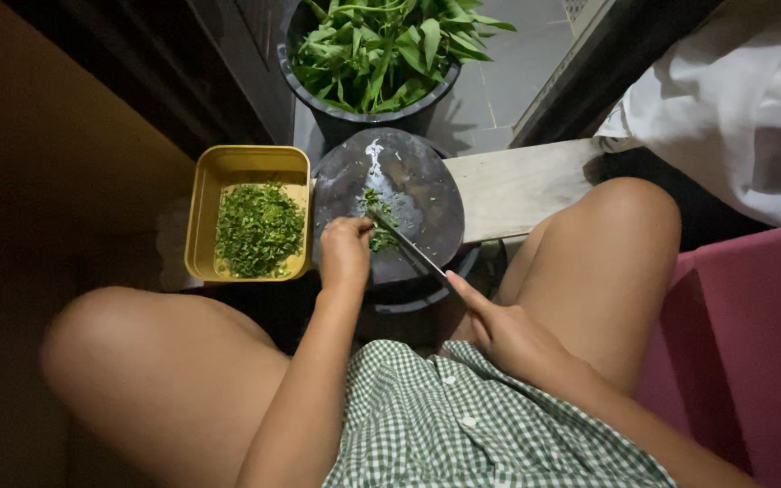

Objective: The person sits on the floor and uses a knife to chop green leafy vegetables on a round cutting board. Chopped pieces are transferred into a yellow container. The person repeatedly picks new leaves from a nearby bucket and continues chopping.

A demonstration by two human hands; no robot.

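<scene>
greens point(380, 237) bunched under the clenched left hand point(345, 253); right hand point(499, 334) grasping the knife point(409, 248), whose blade could nick those close fingertips.

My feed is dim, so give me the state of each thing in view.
Left hand: pinning greens on the board.
Right hand: grip closed on knife.
Knife: blade on the greens.
Round cutting board: few greens left.
Yellow tray: part-filled, chopped greens.
Black bucket: full, whole leaves.
</scene>
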